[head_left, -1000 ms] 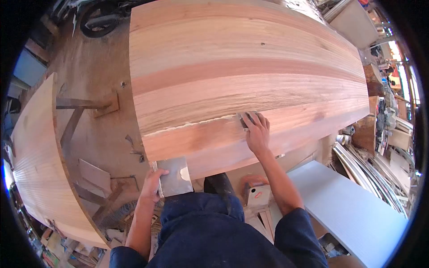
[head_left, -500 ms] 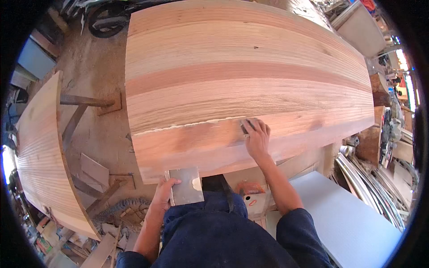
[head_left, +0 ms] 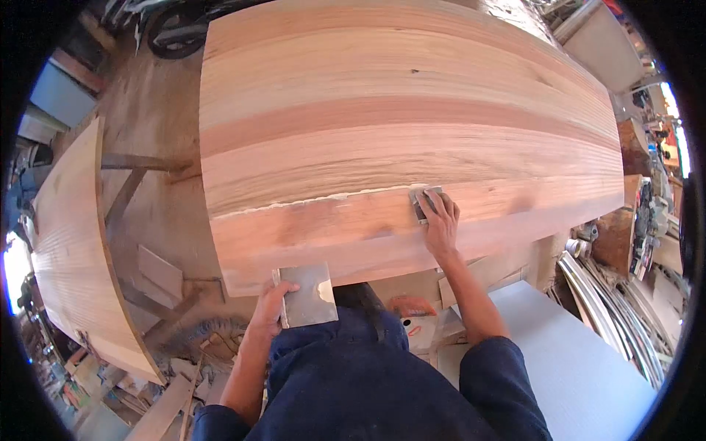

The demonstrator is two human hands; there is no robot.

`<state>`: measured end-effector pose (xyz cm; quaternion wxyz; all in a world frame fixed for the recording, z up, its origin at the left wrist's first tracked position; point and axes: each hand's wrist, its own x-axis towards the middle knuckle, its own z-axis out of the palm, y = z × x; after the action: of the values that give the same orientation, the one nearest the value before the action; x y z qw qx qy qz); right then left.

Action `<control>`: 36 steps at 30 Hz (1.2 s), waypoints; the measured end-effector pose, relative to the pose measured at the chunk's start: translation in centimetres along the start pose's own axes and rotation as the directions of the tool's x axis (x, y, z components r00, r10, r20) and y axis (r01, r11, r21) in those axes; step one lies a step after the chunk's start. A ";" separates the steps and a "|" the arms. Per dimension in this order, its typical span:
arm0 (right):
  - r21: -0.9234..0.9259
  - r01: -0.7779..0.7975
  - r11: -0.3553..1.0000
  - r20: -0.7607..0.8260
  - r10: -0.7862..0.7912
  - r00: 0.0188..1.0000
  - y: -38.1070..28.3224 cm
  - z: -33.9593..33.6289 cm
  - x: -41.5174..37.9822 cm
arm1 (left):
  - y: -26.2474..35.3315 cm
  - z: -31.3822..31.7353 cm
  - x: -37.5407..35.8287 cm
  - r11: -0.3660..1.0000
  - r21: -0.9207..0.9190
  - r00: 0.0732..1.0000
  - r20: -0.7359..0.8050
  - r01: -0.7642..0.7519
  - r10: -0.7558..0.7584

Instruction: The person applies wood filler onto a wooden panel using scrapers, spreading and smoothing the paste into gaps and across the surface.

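A wide wooden panel (head_left: 382, 132) of striped boards lies in front of me. Along one joint near my side runs a pale line of filler (head_left: 316, 198), ending around my right hand. My right hand (head_left: 441, 224) grips a small putty knife (head_left: 425, 204), its blade against the panel at the joint. In my left hand (head_left: 273, 305) is a flat metal plate (head_left: 307, 298), held by its left edge close to my lap at the panel's near edge. A dab of pale filler (head_left: 324, 290) sits on the plate's right side.
Another wooden panel (head_left: 73, 242) stands on supports at the left. A light grey board (head_left: 566, 353) lies at the lower right, near bundled strips (head_left: 607, 316). An orange-and-white box (head_left: 418, 323) is under the panel's near edge. Scrap wood (head_left: 162, 404) litters the lower left.
My right hand has slid a little to the right along the joint with the putty knife, and the filler line reaches further right. My left hand still holds the plate, slightly higher in view.
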<state>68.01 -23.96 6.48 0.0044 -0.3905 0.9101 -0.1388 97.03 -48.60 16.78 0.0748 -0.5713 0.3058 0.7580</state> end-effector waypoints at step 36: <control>0.863 0.025 -0.504 0.457 0.801 0.387 -39.8 -2.4 -2.0 | 14.3 -14.0 -0.7 0.989 0.055 0.912 0.398 -0.136 0.104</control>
<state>97.42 -48.06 18.79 0.0923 0.3152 0.4578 -0.8262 102.18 -67.58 20.54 0.1113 -0.3839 0.3497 0.8473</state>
